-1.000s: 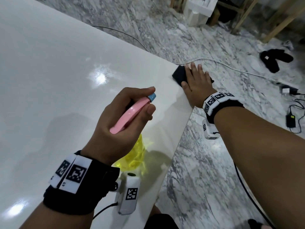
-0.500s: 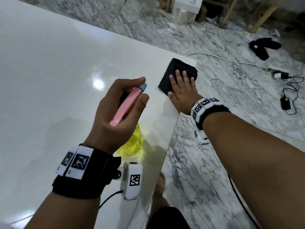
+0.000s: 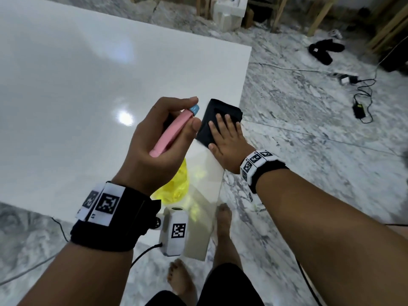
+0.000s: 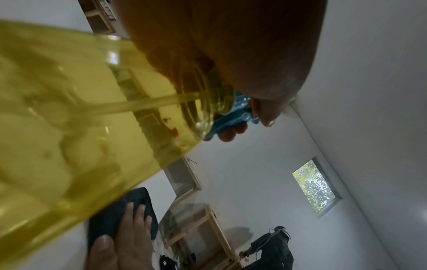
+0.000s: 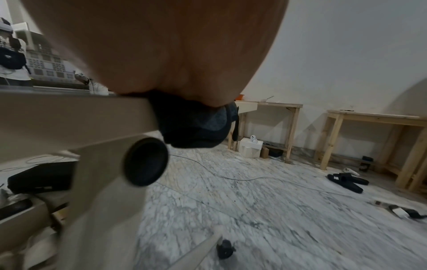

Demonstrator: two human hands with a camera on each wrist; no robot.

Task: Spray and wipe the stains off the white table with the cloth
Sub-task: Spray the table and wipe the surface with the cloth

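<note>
The glossy white table (image 3: pixel 88 96) fills the left of the head view; I see no stain on it. My left hand (image 3: pixel 159 142) grips a spray bottle with a pink head (image 3: pixel 171 133), a blue nozzle (image 3: pixel 195 109) and a clear yellow body (image 3: pixel 176 184), held just above the table near its right edge. In the left wrist view the yellow body (image 4: pixel 69 127) fills the frame. My right hand (image 3: pixel 227 138) lies flat with straight fingers on a folded black cloth (image 3: pixel 218 111) at the table's right edge. In the right wrist view the cloth (image 5: pixel 196 127) overhangs that edge.
Marble floor (image 3: pixel 309 129) lies right of the table, with a white cable, a power strip and charger (image 3: pixel 357 109), and black slippers (image 3: pixel 324 50). Wooden benches (image 5: pixel 369 127) and white foam blocks (image 3: pixel 227 12) stand along the far wall. My bare feet (image 3: pixel 223 219) are by the table's near corner.
My right hand has slid the black cloth along the table's right edge toward me, close to the spray bottle. The left hand still holds the bottle in the same grip.
</note>
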